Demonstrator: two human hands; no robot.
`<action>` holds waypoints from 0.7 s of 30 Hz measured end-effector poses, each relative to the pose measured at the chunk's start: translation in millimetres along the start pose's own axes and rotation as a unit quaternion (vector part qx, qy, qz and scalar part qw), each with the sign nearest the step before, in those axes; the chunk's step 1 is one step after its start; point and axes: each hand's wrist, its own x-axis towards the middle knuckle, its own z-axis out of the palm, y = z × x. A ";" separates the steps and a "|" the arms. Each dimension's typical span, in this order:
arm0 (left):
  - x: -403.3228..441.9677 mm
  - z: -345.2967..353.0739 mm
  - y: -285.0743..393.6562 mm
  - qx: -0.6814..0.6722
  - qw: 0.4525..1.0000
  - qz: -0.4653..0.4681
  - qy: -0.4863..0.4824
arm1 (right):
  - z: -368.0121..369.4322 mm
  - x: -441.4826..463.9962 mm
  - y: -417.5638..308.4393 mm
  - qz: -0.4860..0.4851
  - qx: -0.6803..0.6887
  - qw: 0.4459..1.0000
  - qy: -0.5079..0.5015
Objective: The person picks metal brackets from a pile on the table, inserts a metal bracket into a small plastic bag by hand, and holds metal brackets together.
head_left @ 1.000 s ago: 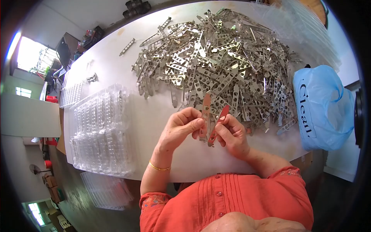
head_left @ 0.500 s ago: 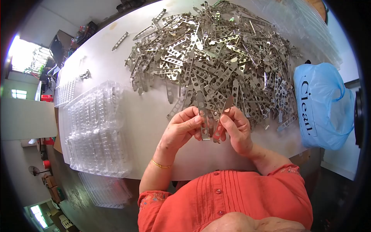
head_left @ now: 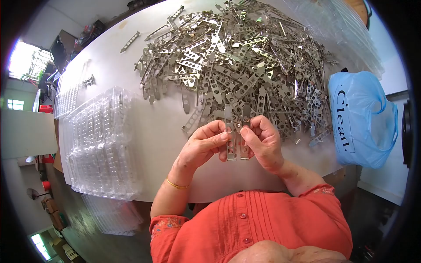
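My left hand (head_left: 205, 141) pinches a flat metal strip with round holes (head_left: 229, 115) between thumb and fingers. A second perforated metal strip (head_left: 246, 110) is gripped by my right hand (head_left: 265, 142), its thumb pressed on the face. Both strips stand nearly upright and side by side, with a narrow gap between them, in front of my chest. Just beyond my fingertips lies a large heap of similar metal strips (head_left: 237, 65), tangled in all directions. My fingers cover parts of both held strips.
Stacked clear plastic trays (head_left: 103, 144) stand on the left of the white table (head_left: 169, 175). A blue plastic bag (head_left: 362, 118) sits at the right edge. Clear plastic sheeting (head_left: 337, 30) lies at the back right. One loose strip (head_left: 130, 41) rests left of the heap.
The strip in my right hand has turned from a slant to nearly upright, parallel with the left one. My left hand keeps its hold. The whole view has shifted slightly.
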 end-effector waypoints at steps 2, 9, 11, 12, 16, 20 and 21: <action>0.1 -0.4 -1.3 -0.002 1.000 0.001 -0.003 | -0.6 0.2 0.1 -0.002 -0.003 1.000 -0.001; 0.3 -1.9 -0.7 0.007 1.000 -0.003 -0.008 | -0.6 -0.1 -2.9 -0.002 0.001 1.000 -0.002; 0.3 -2.3 -0.7 0.005 1.000 -0.001 -0.009 | -2.5 0.2 -1.4 -0.007 0.002 1.000 -0.008; -0.2 -2.0 0.0 0.010 1.000 0.002 -0.008 | -3.4 0.5 -0.4 -0.012 0.005 1.000 -0.014; -1.7 -3.7 0.4 0.018 0.999 0.037 -0.023 | -5.3 1.5 3.0 -0.028 0.019 0.999 -0.035; -2.2 -4.1 0.7 0.022 0.997 0.070 -0.034 | -10.7 6.3 4.8 0.070 0.219 0.967 -0.112; -2.0 -5.9 -0.4 0.036 0.995 0.081 -0.040 | -11.6 8.5 3.0 0.112 0.304 0.934 -0.150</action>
